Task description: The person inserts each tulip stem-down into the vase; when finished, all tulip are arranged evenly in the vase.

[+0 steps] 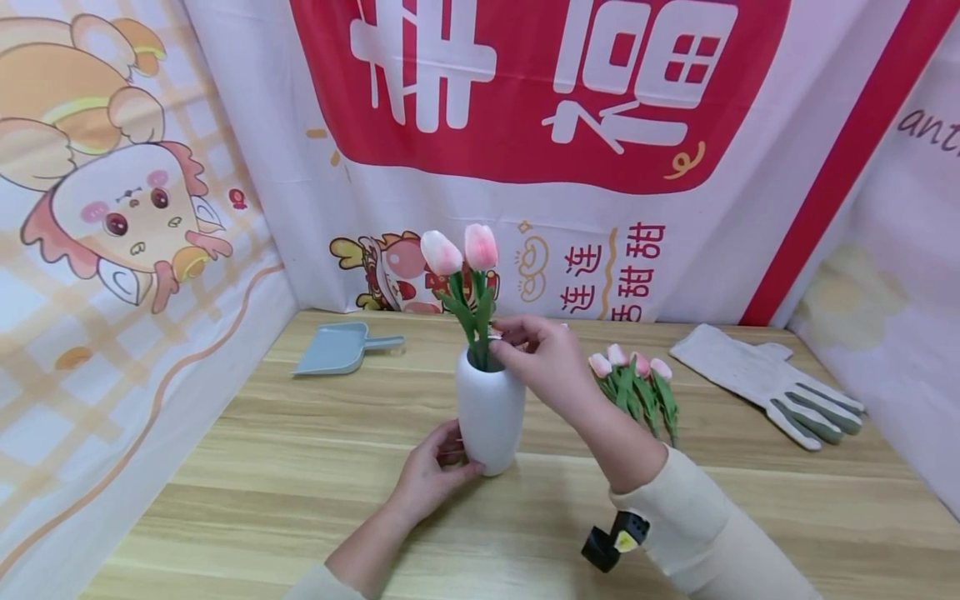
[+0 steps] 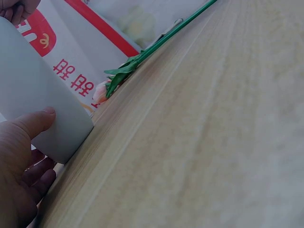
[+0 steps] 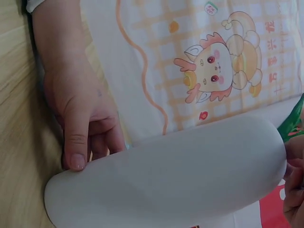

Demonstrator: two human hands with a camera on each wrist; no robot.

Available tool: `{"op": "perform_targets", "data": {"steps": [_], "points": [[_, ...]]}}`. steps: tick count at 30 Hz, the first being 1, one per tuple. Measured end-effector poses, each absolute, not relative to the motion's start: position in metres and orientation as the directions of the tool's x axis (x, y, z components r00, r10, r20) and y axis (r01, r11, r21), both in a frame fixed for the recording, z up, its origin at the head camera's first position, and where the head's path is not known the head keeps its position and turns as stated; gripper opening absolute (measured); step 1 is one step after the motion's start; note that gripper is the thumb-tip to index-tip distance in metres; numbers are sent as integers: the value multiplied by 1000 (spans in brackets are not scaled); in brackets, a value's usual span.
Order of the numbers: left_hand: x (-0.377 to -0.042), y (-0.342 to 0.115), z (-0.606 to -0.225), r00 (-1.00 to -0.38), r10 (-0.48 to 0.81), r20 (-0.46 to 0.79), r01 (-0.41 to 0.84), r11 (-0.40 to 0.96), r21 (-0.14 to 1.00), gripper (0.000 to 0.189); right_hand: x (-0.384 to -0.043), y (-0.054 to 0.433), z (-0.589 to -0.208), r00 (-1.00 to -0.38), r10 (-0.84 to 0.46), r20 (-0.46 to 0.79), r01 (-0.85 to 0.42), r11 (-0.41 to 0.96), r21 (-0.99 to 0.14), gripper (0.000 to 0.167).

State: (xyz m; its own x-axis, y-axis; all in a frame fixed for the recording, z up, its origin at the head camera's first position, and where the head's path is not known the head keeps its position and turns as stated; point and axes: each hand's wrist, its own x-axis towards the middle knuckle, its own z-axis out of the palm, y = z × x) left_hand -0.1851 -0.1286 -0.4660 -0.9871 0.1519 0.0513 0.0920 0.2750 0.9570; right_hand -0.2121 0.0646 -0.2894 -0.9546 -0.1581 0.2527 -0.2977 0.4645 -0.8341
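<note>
While upright, smooth white vase (image 1: 491,419).

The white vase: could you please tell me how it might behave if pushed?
The vase may tip if pushed high up, being tall and narrow with tulips rising above it. Its smooth wall could feel slippery, though the left hand probably steadies it low down.

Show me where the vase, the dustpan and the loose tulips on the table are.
Vase (image 1: 491,417): head view, middle of its white body.
Dustpan (image 1: 332,350): head view, its flat pan.
Loose tulips (image 1: 645,395): head view, their green leaves.
</note>
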Motion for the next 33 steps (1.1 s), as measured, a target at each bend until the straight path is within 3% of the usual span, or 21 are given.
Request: {"op": "perform_targets", "data": {"steps": [10,24,33], "points": [[-183,-127,-465,-989,131,73,105,254,962,63,-213,107,-294,-975,-45,219,-221,352,-910,30],[-185,-126,-468,-987,134,84,116,248,962,61,-209,205,-346,-961,210,179,-76,422,-903,46],[-186,-125,-472,-988,128,88,119,263,958,62,-198,252,-396,-969,235,74,52,489,-871,46]]}}
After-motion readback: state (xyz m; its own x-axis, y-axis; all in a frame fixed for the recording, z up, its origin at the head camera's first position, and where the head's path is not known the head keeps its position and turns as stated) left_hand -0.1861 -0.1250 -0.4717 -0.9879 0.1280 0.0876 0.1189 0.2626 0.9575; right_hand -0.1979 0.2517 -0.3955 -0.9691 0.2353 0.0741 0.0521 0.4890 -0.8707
